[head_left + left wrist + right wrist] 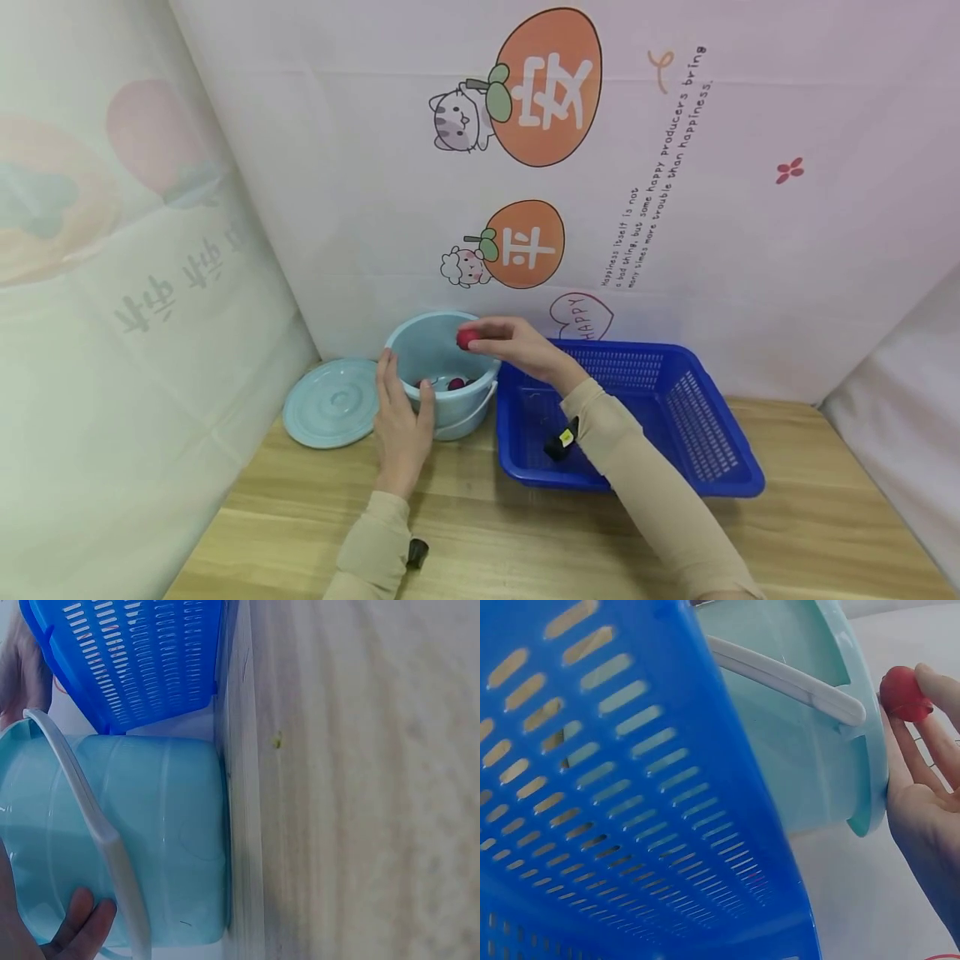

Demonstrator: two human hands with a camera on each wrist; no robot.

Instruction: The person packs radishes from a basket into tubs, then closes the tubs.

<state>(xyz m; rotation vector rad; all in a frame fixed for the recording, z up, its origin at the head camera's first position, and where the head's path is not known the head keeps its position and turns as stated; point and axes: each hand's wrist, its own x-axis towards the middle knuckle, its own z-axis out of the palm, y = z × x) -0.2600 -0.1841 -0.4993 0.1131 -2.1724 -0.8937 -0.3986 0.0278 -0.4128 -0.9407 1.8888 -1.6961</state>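
Note:
Pinched between my right hand's (522,346) thumb and fingers is a small round red radish (467,337), held over the opening of a light blue bucket (459,410). The right wrist view shows the radish (905,694) just beyond the bucket's rim, a short stub at one end. My left hand (402,425) rests against the bucket's near left side, its fingers straight along the wall and its thumb by the front rim. Inside the bucket lie a few dark red radishes (456,384), partly hidden by the front wall. The white handle (97,817) hangs down in front.
Right of the bucket stands a blue slotted plastic basket (630,483), partly covered by my right forearm. A round light blue lid (332,404) lies to the bucket's left. Printed cloth (360,192) hangs behind the wooden table (480,533).

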